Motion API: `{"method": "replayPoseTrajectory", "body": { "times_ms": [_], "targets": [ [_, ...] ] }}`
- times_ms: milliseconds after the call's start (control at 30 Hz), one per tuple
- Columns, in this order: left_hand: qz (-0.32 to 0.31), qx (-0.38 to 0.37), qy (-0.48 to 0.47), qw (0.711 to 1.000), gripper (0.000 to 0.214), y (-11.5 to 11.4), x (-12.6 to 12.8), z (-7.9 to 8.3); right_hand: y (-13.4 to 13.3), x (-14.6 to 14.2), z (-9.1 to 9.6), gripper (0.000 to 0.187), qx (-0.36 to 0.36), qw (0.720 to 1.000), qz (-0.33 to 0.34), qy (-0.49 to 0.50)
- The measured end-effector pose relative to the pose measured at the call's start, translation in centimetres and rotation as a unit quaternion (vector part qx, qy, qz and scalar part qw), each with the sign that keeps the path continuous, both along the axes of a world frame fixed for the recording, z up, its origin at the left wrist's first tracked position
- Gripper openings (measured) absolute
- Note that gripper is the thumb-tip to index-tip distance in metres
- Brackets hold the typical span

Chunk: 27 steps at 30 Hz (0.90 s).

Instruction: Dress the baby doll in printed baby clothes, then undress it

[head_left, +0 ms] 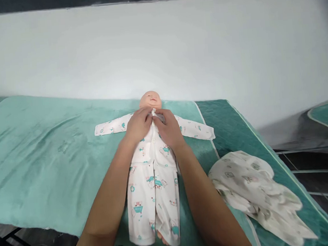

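Observation:
A baby doll (pixel 150 100) lies on its back, head toward the wall. It wears a white printed romper (pixel 146 181) with long sleeves stretched out to both sides. My left hand (pixel 139 124) and my right hand (pixel 168 129) meet at the top of the romper's front, just below the doll's chin. Both hands have their fingers pinched on the collar edges. A row of snaps runs down the front below them. One bare foot of the doll shows at the right leg opening.
A crumpled white printed cloth (pixel 251 192) lies to the right. Under everything spreads a green sheet (pixel 42 159) over a bed or table, with a darker green strip (pixel 223 118) at the right. Behind stands a white wall (pixel 157 44). Metal bars (pixel 321 171) show beyond the right edge.

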<state>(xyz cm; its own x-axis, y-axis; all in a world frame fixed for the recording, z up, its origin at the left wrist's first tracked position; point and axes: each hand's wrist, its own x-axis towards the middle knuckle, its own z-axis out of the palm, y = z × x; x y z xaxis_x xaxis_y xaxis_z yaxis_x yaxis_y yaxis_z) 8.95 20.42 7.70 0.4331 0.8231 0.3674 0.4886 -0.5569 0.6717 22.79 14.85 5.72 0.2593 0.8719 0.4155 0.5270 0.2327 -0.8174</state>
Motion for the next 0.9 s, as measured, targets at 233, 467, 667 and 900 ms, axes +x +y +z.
{"method": "replayPoseTrajectory", "body": {
  "times_ms": [233,467,667,900],
  "targets": [
    [0.002,0.023,0.014,1.0,0.04,-0.4,-0.2,-1.1,-0.8,0.8,-1.5,0.037,-0.01,0.998,0.042,0.041],
    [0.017,0.002,-0.017,1.0,0.037,-0.2,-0.3,-1.3,-0.6,0.4,-1.3,0.033,0.0,0.997,0.039,0.059],
    [0.02,-0.011,-0.018,1.0,0.035,-0.4,-0.4,-1.3,-0.7,0.5,-1.5,0.033,0.006,0.997,0.038,0.06],
    [0.006,-0.026,-0.002,1.0,0.038,-0.4,-0.6,-0.9,-0.8,0.6,-1.2,0.033,0.004,0.999,0.038,0.037]
  ]
}}
